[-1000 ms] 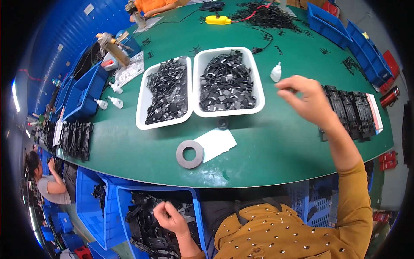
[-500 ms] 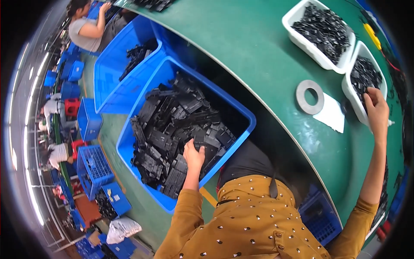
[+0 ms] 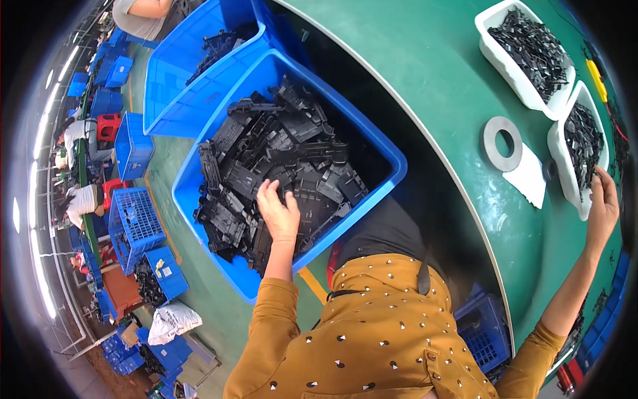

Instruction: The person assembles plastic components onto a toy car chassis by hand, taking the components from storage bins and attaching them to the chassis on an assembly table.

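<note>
My left hand (image 3: pixel 278 211) is over the blue bin (image 3: pixel 393 174) in front of me, fingers apart, with nothing visible in it. Flat, ribbed black plastic parts (image 3: pixel 299 123) fill that bin in a jumbled heap just under the hand. Out to the right, my right hand (image 3: pixel 603 207) is at the near right edge of a white tray (image 3: pixel 557 149). Its fingertips are pinched together beside the small black pieces (image 3: pixel 582 136) in the tray. What lies between those fingertips is too small to make out.
A second white tray (image 3: pixel 495 50) of small black pieces stands farther back on the green table (image 3: pixel 405 46). A grey tape roll (image 3: pixel 502 145) and white paper (image 3: pixel 527 179) lie nearer. Another blue bin (image 3: pixel 174 90) adjoins mine. People work at the far left.
My left hand has lifted off the black parts, its fingers spreading. My right hand has shifted to the tray's near right edge, fingertips still pinched. The view has shifted.
</note>
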`<state>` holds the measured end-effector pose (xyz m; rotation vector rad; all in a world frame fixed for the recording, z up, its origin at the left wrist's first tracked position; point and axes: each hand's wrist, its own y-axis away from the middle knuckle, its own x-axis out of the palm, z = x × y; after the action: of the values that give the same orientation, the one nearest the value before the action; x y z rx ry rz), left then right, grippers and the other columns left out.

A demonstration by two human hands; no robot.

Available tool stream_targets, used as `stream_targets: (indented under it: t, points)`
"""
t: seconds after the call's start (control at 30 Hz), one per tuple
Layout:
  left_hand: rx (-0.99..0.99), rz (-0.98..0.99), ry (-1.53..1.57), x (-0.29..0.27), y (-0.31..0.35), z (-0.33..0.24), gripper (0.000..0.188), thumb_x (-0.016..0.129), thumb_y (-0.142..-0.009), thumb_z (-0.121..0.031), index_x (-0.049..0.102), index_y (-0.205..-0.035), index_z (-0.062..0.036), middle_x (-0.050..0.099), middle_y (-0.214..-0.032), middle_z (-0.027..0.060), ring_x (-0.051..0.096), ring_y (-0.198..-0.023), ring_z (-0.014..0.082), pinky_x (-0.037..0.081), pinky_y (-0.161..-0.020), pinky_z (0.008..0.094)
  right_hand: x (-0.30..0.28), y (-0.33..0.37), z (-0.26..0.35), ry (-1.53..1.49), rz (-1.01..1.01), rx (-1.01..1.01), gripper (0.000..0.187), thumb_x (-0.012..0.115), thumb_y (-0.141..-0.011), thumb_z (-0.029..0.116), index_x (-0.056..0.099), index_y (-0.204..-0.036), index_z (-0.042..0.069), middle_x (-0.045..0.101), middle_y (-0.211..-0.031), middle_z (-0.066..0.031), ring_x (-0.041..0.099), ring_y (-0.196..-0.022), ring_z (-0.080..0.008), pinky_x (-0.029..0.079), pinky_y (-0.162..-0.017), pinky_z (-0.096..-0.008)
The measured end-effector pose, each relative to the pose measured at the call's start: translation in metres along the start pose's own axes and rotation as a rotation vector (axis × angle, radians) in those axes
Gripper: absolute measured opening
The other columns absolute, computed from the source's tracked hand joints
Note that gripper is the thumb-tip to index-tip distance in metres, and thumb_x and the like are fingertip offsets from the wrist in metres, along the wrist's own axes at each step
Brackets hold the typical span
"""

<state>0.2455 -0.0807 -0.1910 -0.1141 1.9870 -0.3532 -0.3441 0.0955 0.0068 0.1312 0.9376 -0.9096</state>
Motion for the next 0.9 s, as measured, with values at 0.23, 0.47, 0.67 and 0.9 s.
stream_targets:
  t: [0.23, 0.47, 0.67, 0.9]
  points:
    - [-0.484, 0.333, -0.468, -0.05, 0.055, 0.038, 0.095, 0.08, -0.065, -0.03, 0.028, -0.137, 0.0041, 0.03, -0.142, 0.0244, 0.03, -0.133, 0.0389, 0.026, -0.11, 0.0479, -0.005, 0.02, 0.013, -0.115, -0.023, 0.022, 0.027, 0.058, -0.093, 0.012, 0.062, -0.118, 0.004, 0.062, -0.103, 0.001, 0.055, -0.092, -0.0045, 0.042, -0.082, -0.0195]
    - [-0.672, 0.506, -0.511, -0.065, 0.059, 0.031, 0.071, 0.082, -0.067, -0.034, 0.048, -0.118, -0.0006, 0.042, -0.133, 0.0209, 0.053, -0.11, 0.0402, 0.044, -0.092, 0.0435, 0.002, 0.028, 0.029, -0.173, -0.002, -0.026, 0.024, 0.058, -0.093, 0.009, 0.062, -0.116, 0.002, 0.063, -0.103, 0.0001, 0.056, -0.092, -0.0054, 0.043, -0.082, -0.0199]
    - [-0.445, 0.362, -0.254, -0.108, 0.01, -0.004, 0.025, 0.075, -0.074, -0.021, 0.067, -0.089, -0.0031, 0.068, -0.082, 0.0181, 0.066, -0.08, 0.0365, 0.051, -0.073, 0.0421, -0.002, 0.049, 0.05, -0.283, 0.038, -0.078, 0.016, 0.058, -0.093, 0.005, 0.063, -0.107, 0.0, 0.064, -0.1, -0.0024, 0.058, -0.091, -0.0081, 0.044, -0.08, -0.0197]
    - [-0.384, 0.447, 1.024, -0.097, -0.041, -0.117, 0.029, 0.069, -0.086, -0.01, 0.059, -0.111, 0.001, 0.065, -0.102, 0.0043, 0.06, -0.086, 0.0122, 0.05, -0.078, 0.0276, 0.022, 0.084, 0.136, -0.551, 0.251, -0.072, 0.01, 0.059, -0.087, -0.004, 0.063, -0.095, 0.0, 0.063, -0.091, -0.0015, 0.055, -0.079, -0.0046, 0.042, -0.07, -0.0173]
